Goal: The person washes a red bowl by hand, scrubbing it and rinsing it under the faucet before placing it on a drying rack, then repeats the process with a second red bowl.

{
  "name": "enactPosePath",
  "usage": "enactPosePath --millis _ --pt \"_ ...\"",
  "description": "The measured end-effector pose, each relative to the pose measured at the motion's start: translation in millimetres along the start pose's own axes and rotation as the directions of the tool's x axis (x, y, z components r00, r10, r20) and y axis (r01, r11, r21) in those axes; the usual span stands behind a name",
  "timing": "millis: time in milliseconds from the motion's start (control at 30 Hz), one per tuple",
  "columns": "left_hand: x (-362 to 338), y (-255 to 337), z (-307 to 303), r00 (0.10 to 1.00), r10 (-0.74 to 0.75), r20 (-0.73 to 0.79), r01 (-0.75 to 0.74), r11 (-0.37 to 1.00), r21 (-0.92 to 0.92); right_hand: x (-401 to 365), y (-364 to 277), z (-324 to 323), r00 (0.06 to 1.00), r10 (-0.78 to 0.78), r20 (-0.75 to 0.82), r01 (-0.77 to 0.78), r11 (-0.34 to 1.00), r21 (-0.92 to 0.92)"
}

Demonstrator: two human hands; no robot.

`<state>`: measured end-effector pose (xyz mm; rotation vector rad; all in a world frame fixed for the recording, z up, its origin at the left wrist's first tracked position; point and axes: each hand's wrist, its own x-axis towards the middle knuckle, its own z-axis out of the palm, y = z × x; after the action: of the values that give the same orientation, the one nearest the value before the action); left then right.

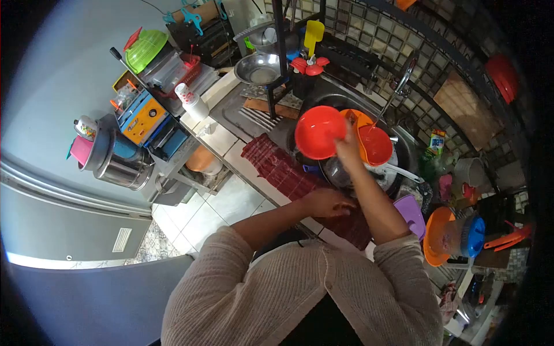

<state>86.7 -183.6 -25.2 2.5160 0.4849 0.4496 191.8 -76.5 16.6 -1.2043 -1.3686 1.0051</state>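
My right hand grips a red bowl by its rim and holds it over the left side of the sink. My left hand is just above a dark red checked cloth on the counter's front edge. Its fingers are loosely bent and apart, with nothing visible in them. Beneath the faucet, a thin stream of water falls toward a second red bowl. That bowl rests against an orange dish in the sink, near a white-handled utensil.
Left of the sink stand a black rack, a metal bowl and stacked white cups. To the right are a purple board, an orange plate and a blue-lidded container. A green bottle stands behind.
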Motion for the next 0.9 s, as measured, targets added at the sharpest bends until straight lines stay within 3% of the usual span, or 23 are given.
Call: enactPosePath --millis 67,100,133,167,200,233,267,367,433,467,533,567,600,633,667,700,733,767,833,867,900 --pt "-18.5 -15.1 2.6 0.92 -0.185 -0.345 0.083 0.954 -0.29 -4.7 -20.8 -31.4 0.946 0.311 -0.087 -0.281 0.926 0.253" --pt "-31.4 -18.2 -9.2 0.856 -0.424 -0.296 0.306 0.876 -0.372 -2.3 -15.6 -51.4 0.884 0.45 -0.124 -0.38 0.849 0.367" --pt "-45.2 -24.1 -25.1 0.738 -0.636 -0.226 0.507 0.743 -0.436 -0.7 -7.7 -69.1 0.879 0.458 -0.135 -0.384 0.846 0.371" --pt "-56.0 -38.6 -33.6 0.552 -0.793 -0.26 0.676 0.607 -0.417 0.5 0.1 -86.0 0.89 0.412 -0.194 -0.307 0.859 0.41" --pt "-79.5 -69.8 -30.9 0.511 -0.772 -0.379 0.54 0.631 -0.557 0.6 4.7 -96.8 0.896 0.364 -0.256 -0.226 0.868 0.442" --pt "-88.6 -81.5 -39.4 0.385 -0.706 -0.595 0.563 0.69 -0.455 -0.3 4.8 -102.9 0.891 0.368 -0.267 -0.226 0.868 0.441" --pt "-87.0 -64.1 -72.3 0.245 -0.849 -0.468 0.523 0.522 -0.673 -1.5 1.8 -108.9 0.871 0.402 -0.283 -0.227 0.84 0.493" --pt "-97.5 -106.9 -89.4 0.247 -0.848 -0.469 0.51 0.525 -0.681 -5.8 -3.5 -114.2 0.846 0.439 -0.302 -0.23 0.812 0.537" --pt "-80.1 -109.6 -98.9 0.397 -0.627 -0.67 0.561 0.743 -0.363 -3.9 -2.5 -107.3 0.853 0.403 -0.331 -0.211 0.847 0.487" --pt "-60.9 -95.0 -106.1 0.312 -0.839 -0.445 0.601 0.537 -0.592 -3.6 -4.0 -102.5 0.86 0.383 -0.337 -0.201 0.861 0.466" --pt "-25.0 -112.0 -89.1 0.503 -0.842 -0.194 0.352 0.404 -0.844 2.0 4.6 -93.1 0.873 0.308 -0.379 -0.128 0.893 0.43" --pt "-5.1 -109.4 -84.9 0.531 -0.847 -0.009 0.405 0.263 -0.876 3.0 9.7 -89.2 0.888 0.227 -0.401 -0.059 0.918 0.391" --pt "17.9 -89.0 -95.1 0.546 -0.82 0.174 0.463 0.122 -0.878 -0.1 -6.8 -84.2 0.868 0.293 -0.402 -0.135 0.916 0.378" --pt "27.0 -108.2 -78.2 0.769 -0.605 0.208 0.257 -0.006 -0.966 -0.2 -9.4 -81.3 0.86 0.289 -0.42 -0.127 0.919 0.373" --pt "49.1 -128.3 -62.9 0.781 -0.528 0.333 0.225 -0.259 -0.939 1.5 -10.1 -79.7 0.861 0.28 -0.425 -0.106 0.915 0.388" --pt "71.3 -115.6 -64.8 0.791 -0.511 0.337 0.237 -0.251 -0.938 4.7 -8.5 -80.9 0.861 0.267 -0.432 -0.081 0.912 0.403" --pt "95.1 -93.1 -74.6 0.721 -0.601 0.345 0.178 -0.32 -0.93 11.4 11.7 -84.8 0.863 0.196 -0.466 0.05 0.884 0.464" --pt "115.2 -79.5 -80.9 0.642 -0.679 0.357 0.111 -0.378 -0.919 12.2 6.4 -87.9 0.853 0.18 -0.49 0.074 0.887 0.455" --pt "148.2 -105.8 -62.3 0.703 -0.614 0.359 0.132 -0.384 -0.914 7.7 -5.0 -90.8 0.804 0.302 -0.512 0.05 0.824 0.565" --pt "162.4 -115.4 -55.1 0.743 -0.563 0.363 0.138 -0.402 -0.905 11.4 17.6 -99.0 0.809 0.182 -0.559 0.159 0.848 0.505" --pt "173.4 -113.4 -54.1 0.756 -0.544 0.364 0.15 -0.397 -0.906 10.5 21.7 -104.3 0.798 0.168 -0.579 0.177 0.853 0.492"
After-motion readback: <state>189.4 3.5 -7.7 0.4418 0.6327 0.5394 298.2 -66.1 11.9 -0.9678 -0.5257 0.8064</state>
